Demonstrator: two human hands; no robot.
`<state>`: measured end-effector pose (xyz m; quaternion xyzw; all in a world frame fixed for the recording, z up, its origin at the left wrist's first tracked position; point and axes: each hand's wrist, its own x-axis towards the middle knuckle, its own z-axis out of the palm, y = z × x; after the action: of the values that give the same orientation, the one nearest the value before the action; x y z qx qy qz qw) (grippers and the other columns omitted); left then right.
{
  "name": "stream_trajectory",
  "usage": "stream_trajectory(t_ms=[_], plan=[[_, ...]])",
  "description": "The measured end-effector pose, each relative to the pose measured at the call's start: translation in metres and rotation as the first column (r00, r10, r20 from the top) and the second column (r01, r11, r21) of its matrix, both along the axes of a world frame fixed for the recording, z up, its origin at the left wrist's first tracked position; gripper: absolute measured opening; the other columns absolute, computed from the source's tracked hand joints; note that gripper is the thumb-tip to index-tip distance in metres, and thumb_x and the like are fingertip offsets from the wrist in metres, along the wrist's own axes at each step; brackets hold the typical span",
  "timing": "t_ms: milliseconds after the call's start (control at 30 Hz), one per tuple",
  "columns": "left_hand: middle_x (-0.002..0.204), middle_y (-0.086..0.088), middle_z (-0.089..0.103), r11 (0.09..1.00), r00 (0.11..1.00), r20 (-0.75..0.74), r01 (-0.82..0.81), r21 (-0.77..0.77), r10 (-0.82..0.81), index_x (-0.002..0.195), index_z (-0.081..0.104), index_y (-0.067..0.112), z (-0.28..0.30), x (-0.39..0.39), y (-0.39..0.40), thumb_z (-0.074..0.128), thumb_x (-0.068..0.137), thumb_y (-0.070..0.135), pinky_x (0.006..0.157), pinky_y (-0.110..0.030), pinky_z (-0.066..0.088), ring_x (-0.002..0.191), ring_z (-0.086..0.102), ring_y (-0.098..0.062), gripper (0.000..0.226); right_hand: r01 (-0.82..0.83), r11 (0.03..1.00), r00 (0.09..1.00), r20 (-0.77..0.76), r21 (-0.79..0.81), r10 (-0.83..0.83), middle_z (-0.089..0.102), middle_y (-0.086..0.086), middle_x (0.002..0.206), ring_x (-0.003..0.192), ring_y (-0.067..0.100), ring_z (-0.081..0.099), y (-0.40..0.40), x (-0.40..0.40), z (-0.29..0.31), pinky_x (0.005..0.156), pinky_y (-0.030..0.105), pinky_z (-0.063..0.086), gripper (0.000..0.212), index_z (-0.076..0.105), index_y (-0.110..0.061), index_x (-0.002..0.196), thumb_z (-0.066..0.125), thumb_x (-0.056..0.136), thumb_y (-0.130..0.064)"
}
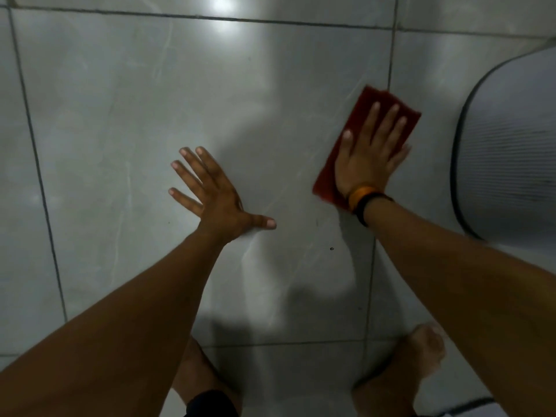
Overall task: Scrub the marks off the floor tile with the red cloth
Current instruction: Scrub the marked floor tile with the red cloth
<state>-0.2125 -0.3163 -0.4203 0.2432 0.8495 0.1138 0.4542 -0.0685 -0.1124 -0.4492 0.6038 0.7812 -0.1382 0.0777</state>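
Note:
A large grey floor tile [186, 94] fills the view, glossy and faintly veined. Small dark marks [332, 248] dot it near its right grout line. A red cloth [359, 115] lies flat at the tile's right edge. My right hand [368, 158] presses flat on top of the cloth with the fingers spread; an orange and a black band sit on that wrist. My left hand [210, 191] rests palm-down on the bare tile to the left, fingers spread, holding nothing.
A grey ribbed mat [511, 145] with a dark rounded border lies on the floor at the right. My bare feet [421, 353] stand at the bottom, on the tile behind. Dark grout lines [45, 206] frame the tile.

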Motion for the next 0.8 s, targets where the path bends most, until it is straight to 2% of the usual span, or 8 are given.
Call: stream_trajectory(t_ms=[100, 200, 367, 467, 567, 700, 733, 800], plan=[[0.16, -0.029, -0.042, 1.0, 1.0, -0.01, 0.002, -0.007, -0.002, 0.156, -0.031, 0.001, -0.004, 0.0, -0.005, 0.078, 0.033, 0.092, 0.102, -0.074, -0.03, 0.145, -0.041, -0.054, 0.188, -0.267, 0.964, 0.963, -0.024, 0.014, 0.268, 0.004, 0.013, 0.168, 0.155, 0.034, 0.002, -0.004, -0.059, -0.006, 0.121, 0.065, 0.004, 0.065, 0.009, -0.019, 0.16, 0.023, 0.102, -0.046], [0.16, -0.028, -0.043, 1.0, 1.0, -0.019, -0.005, -0.021, 0.005, 0.155, -0.033, 0.003, -0.004, -0.002, -0.006, 0.081, 0.034, 0.089, 0.104, -0.078, -0.028, 0.145, -0.042, -0.054, 0.187, -0.769, 0.638, 0.639, -0.049, -0.048, 0.767, 0.001, 0.011, 0.169, 0.155, 0.032, -0.001, -0.025, -0.04, -0.002, 0.122, 0.065, 0.005, 0.064, 0.006, -0.023, 0.16, 0.026, 0.104, -0.047], [0.16, -0.026, -0.044, 0.999, 1.0, -0.016, -0.004, -0.047, 0.003, 0.155, -0.034, 0.005, 0.002, -0.001, -0.003, 0.082, 0.033, 0.088, 0.107, -0.078, -0.025, 0.146, -0.042, -0.052, 0.188, -0.343, 0.934, 0.939, -0.009, -0.098, 0.344, -0.003, 0.006, 0.169, 0.155, 0.028, -0.006, -0.028, 0.005, 0.006, 0.122, 0.064, -0.001, 0.065, 0.003, -0.025, 0.16, 0.026, 0.104, -0.048], [0.16, -0.026, -0.045, 1.0, 1.0, -0.012, -0.001, -0.024, 0.001, 0.155, -0.034, 0.004, -0.003, 0.0, -0.001, 0.082, 0.033, 0.088, 0.105, -0.077, -0.026, 0.146, -0.042, -0.052, 0.188, -0.11, 0.994, 0.993, -0.04, -0.024, 0.109, -0.003, 0.008, 0.169, 0.155, 0.029, -0.006, -0.004, -0.059, 0.004, 0.12, 0.066, 0.0, 0.065, 0.003, -0.022, 0.16, 0.022, 0.103, -0.048], [0.159, -0.026, -0.046, 0.999, 1.0, -0.023, 0.014, -0.048, -0.015, 0.154, -0.036, 0.004, -0.006, 0.001, -0.003, 0.082, 0.034, 0.088, 0.105, -0.075, -0.028, 0.145, -0.043, -0.052, 0.188, -0.321, 0.947, 0.945, -0.064, 0.021, 0.322, 0.004, 0.009, 0.169, 0.155, 0.031, 0.0, 0.007, -0.131, -0.005, 0.121, 0.066, 0.001, 0.066, 0.009, -0.022, 0.16, 0.024, 0.101, -0.046], [0.158, -0.028, -0.046, 0.999, 0.999, -0.036, 0.009, -0.032, -0.01, 0.154, -0.035, 0.003, -0.009, -0.008, -0.008, 0.075, 0.034, 0.093, 0.104, -0.077, -0.028, 0.144, -0.043, -0.054, 0.186, -0.852, 0.523, 0.521, -0.081, 0.006, 0.85, 0.008, 0.011, 0.168, 0.155, 0.032, 0.004, -0.017, -0.137, -0.005, 0.121, 0.066, 0.005, 0.062, 0.013, -0.023, 0.16, 0.027, 0.103, -0.044], [0.158, -0.029, -0.045, 1.0, 0.999, -0.032, 0.008, -0.027, -0.009, 0.154, -0.035, 0.003, -0.009, -0.008, -0.008, 0.073, 0.033, 0.094, 0.104, -0.078, -0.027, 0.144, -0.043, -0.054, 0.186, -0.863, 0.506, 0.503, -0.09, 0.007, 0.86, 0.008, 0.01, 0.169, 0.155, 0.031, 0.004, -0.02, -0.113, -0.005, 0.122, 0.065, 0.005, 0.061, 0.013, -0.024, 0.16, 0.028, 0.104, -0.044], [0.159, -0.028, -0.044, 1.0, 1.0, -0.023, 0.007, -0.029, -0.008, 0.155, -0.034, 0.003, -0.006, -0.007, -0.006, 0.078, 0.033, 0.091, 0.105, -0.079, -0.025, 0.145, -0.042, -0.054, 0.187, -0.705, 0.71, 0.707, -0.091, -0.004, 0.701, 0.005, 0.006, 0.169, 0.156, 0.028, 0.002, -0.027, -0.051, -0.005, 0.123, 0.062, 0.003, 0.061, 0.011, -0.027, 0.16, 0.03, 0.104, -0.046]])
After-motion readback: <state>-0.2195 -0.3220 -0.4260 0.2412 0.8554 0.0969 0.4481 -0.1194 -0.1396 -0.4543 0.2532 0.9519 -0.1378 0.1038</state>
